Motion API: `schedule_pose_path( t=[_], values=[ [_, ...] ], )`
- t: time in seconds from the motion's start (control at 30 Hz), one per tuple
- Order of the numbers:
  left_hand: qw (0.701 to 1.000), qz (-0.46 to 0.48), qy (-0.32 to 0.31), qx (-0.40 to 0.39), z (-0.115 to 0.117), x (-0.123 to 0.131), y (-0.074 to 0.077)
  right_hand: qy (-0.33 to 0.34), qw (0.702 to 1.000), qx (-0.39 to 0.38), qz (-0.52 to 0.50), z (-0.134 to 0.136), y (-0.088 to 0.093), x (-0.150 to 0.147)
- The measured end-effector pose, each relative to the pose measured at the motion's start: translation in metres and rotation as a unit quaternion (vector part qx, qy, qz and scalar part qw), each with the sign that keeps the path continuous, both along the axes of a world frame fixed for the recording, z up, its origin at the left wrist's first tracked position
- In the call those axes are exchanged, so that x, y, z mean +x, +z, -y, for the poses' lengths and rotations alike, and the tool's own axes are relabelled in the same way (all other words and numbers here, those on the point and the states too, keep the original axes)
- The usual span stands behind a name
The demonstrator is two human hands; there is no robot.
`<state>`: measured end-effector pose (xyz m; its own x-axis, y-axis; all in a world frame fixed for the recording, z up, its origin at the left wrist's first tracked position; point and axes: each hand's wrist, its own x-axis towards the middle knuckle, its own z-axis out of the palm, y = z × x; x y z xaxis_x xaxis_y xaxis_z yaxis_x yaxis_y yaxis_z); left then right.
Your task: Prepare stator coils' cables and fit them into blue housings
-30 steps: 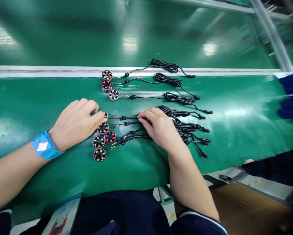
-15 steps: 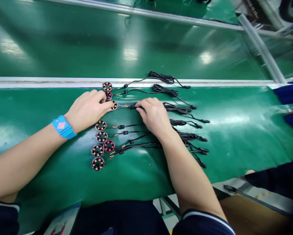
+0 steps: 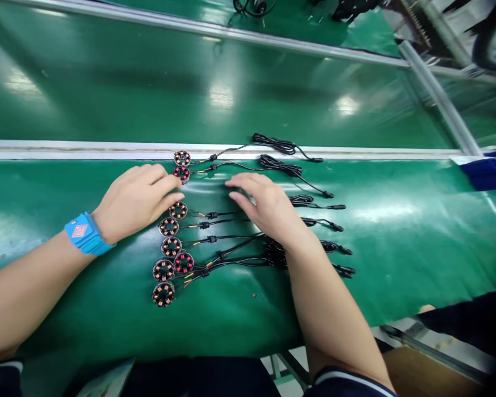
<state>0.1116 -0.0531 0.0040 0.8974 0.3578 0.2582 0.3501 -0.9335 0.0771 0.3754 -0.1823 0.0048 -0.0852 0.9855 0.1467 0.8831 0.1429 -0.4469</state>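
Observation:
Ring-shaped motor stators with coils and black cables lie in a rough column. My left hand (image 3: 142,196) is open, thumb and forefinger apart. Its fingertips lie between a red-coil stator (image 3: 181,175) and a copper-coil stator (image 3: 178,210); whether they touch either I cannot tell. My right hand (image 3: 264,207) is open over the cables, thumb apart from the fingers, holding nothing visible. It hides part of the cable (image 3: 227,213) of that copper stator. At the top lies another copper stator (image 3: 182,159). Below are several more copper stators (image 3: 171,247) and a second red one (image 3: 184,263).
Coiled cables (image 3: 275,143) with black plugs stretch to the right on the green mat (image 3: 376,220). A white rail (image 3: 86,150) runs behind them. Blue cloth (image 3: 490,171) is at the right edge, and dark equipment (image 3: 355,8) stands at the back.
Both hands have let go of a copper stator and its cable, which now lie nearer the lower group. My left hand has drawn back left. The view has tilted slightly up.

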Motion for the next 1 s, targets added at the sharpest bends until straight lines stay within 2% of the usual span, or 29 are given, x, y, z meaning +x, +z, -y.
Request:
schedule_pose_path(
  t=[0.1,0.2,0.27,0.53,0.73,0.83,0.93,1.0],
  values=[
    [0.998,-0.015,0.045,0.036,-0.009,0.002,-0.009,-0.053,0.994,0.028,0.091,-0.018,-0.013,0.01],
    [0.996,-0.047,0.043,0.055,-0.014,0.001,-0.012,-0.102,0.986,0.004,0.133,-0.028,-0.023,0.019],
    [0.996,-0.05,0.038,0.061,-0.015,0.0,-0.01,-0.11,0.984,-0.008,0.137,-0.027,-0.025,0.025],
    [0.994,-0.055,-0.032,0.086,-0.016,-0.003,-0.005,-0.022,0.997,-0.044,0.066,-0.007,-0.009,0.046],
    [0.996,-0.054,-0.059,0.04,-0.016,-0.003,-0.008,-0.004,0.995,-0.095,-0.004,-0.002,-0.002,0.049],
    [1.0,0.001,-0.018,-0.017,-0.021,0.002,-0.013,-0.06,0.998,-0.034,-0.011,-0.006,-0.006,0.045],
    [0.997,0.03,0.054,-0.044,-0.028,0.008,-0.018,-0.131,0.986,0.046,0.091,-0.016,-0.016,0.039],
    [0.996,0.016,0.07,-0.045,-0.032,0.011,-0.021,-0.133,0.978,0.047,0.152,-0.024,-0.023,0.034]
  ],
)
